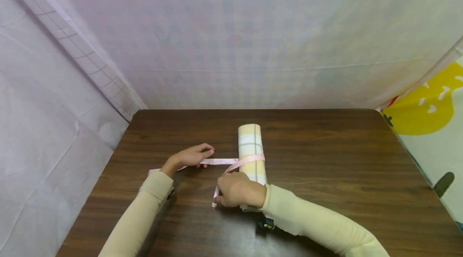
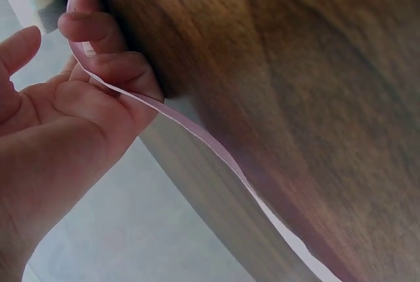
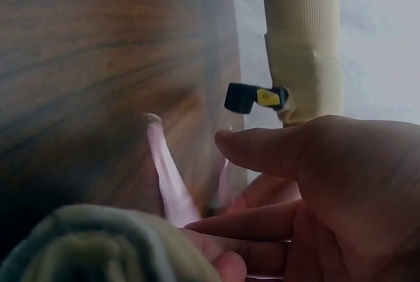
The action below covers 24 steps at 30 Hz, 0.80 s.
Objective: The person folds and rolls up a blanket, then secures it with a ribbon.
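A rolled cloth (image 1: pixel 249 142), cream and white with grey check lines, lies lengthwise on the table. Its spiral end (image 3: pixel 92 256) shows in the right wrist view. A pink ribbon (image 1: pixel 247 161) crosses over the roll, and a paler stretch runs out from its left side. My left hand (image 1: pixel 191 155) is left of the roll, its curled fingers (image 2: pixel 108 29) holding that stretch loosely, thumb apart. Beside the roll's near left side, my right hand (image 1: pixel 238 189) holds the other length between its fingers, with a short end hanging below. The right thumb stands away from the ribbon (image 3: pixel 169 180).
The dark wood-grain table (image 1: pixel 325 160) has rounded far corners. A pale checked curtain (image 1: pixel 235 48) hangs behind it, and white sheeting (image 1: pixel 39 128) lines the left side. Fabric with a yellow printed shape (image 1: pixel 423 108) hangs at the right.
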{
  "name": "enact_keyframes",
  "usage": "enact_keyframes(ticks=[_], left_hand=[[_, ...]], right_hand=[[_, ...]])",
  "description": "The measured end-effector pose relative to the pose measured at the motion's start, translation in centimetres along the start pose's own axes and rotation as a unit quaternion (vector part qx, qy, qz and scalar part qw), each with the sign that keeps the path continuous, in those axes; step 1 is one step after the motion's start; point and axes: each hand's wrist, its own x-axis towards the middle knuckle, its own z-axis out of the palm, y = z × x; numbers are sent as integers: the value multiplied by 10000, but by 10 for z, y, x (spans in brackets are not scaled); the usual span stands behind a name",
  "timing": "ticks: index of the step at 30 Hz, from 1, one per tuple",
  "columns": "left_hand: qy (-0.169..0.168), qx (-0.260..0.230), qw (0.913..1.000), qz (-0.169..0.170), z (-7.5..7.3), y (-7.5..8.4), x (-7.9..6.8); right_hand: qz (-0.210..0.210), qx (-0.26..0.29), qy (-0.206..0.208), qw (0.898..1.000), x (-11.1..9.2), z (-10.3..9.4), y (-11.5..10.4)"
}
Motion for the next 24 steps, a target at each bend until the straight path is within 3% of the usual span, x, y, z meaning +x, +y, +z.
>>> enact_keyframes(ticks=[4, 13, 19, 24], left_hand=[[1, -17, 10000, 5, -1, 0, -1], [-14, -121, 9999, 28, 0, -2, 2], [-84, -154, 9998, 119, 0, -2, 2], [-100, -186, 9996, 186, -3, -3, -4]], right_hand=[[-188, -9, 188, 9996, -2, 1, -1], [-1144, 818, 433, 9891, -10, -3, 21], [-1609, 1336, 1240, 9700, -20, -7, 47], [-1482, 1985, 1810, 9518, -30, -7, 71]])
